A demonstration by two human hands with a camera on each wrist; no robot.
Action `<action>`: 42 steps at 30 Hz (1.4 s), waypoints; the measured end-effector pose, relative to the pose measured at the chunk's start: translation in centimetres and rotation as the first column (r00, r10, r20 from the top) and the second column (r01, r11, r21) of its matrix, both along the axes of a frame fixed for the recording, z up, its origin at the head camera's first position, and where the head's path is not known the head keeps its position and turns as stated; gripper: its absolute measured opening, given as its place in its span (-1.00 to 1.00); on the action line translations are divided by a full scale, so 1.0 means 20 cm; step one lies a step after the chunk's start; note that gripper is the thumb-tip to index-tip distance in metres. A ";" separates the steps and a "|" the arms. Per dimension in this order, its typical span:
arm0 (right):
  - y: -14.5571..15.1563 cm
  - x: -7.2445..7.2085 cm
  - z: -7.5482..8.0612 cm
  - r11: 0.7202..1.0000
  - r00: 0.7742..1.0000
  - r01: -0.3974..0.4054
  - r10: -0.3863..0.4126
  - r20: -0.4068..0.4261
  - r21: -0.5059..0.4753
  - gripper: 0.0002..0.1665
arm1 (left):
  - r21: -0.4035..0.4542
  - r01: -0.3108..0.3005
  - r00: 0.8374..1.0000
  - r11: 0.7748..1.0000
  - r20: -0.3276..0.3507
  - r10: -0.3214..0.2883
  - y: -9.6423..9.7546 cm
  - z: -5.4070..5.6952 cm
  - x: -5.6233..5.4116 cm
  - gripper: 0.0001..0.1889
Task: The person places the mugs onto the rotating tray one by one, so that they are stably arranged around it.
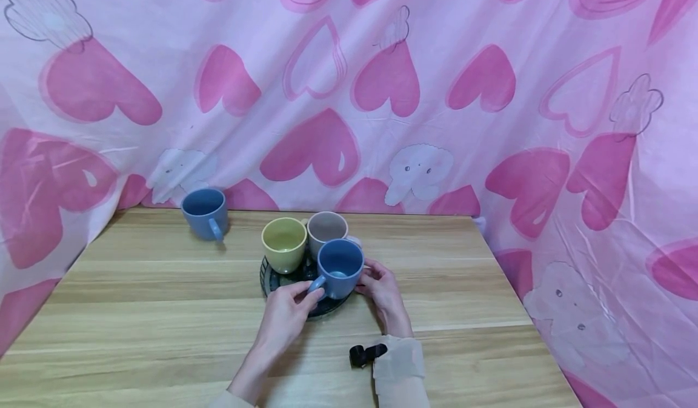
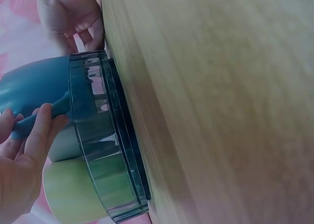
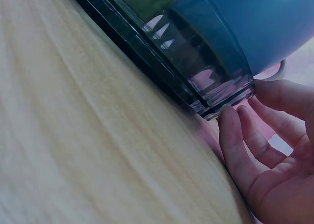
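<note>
A blue mug [image 1: 340, 268] stands at the near right of a round dark see-through tray [image 1: 322, 312], together with a yellow-green mug [image 1: 285, 244] and a greyish mug [image 1: 327, 227]. My left hand [image 1: 289, 311] pinches the blue mug's handle between thumb and fingers, as the handle [image 2: 46, 113] in the left wrist view shows. At the tray's right edge is my right hand [image 1: 384, 290]. In the right wrist view its fingers [image 3: 233, 140] curl at the rim and grip the tray's wall [image 3: 216, 81]. The mug bottoms are partly hidden behind this wall.
Another blue mug [image 1: 205, 214] stands at the back left of the wooden table [image 1: 163, 311], its handle toward the front. A pink heart-patterned cloth [image 1: 311, 147] hangs behind the table and along its sides. A black strap piece [image 1: 366, 354] is by the right sleeve.
</note>
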State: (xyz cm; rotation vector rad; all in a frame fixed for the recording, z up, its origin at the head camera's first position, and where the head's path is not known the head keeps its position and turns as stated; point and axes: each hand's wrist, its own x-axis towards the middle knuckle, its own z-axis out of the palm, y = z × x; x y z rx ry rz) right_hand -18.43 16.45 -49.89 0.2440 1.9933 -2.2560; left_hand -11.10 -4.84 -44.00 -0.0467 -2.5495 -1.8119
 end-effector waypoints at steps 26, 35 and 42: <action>0.00 0.00 -0.01 1.000 1.000 0.004 -0.004 -0.007 0.008 -0.55 | -0.058 0.005 1.000 0.998 0.009 -0.004 0.01 -0.03 -0.03 -0.89; 0.00 0.00 -0.02 1.000 1.000 -0.001 0.001 -0.005 0.026 -0.53 | -0.072 0.040 0.998 0.997 0.042 -0.037 0.00 -0.03 -0.02 -0.91; 0.00 0.00 -0.04 1.000 0.999 0.019 -0.018 -0.041 0.025 -0.52 | -0.045 0.087 0.995 0.995 0.055 -0.085 0.02 -0.02 -0.02 -0.87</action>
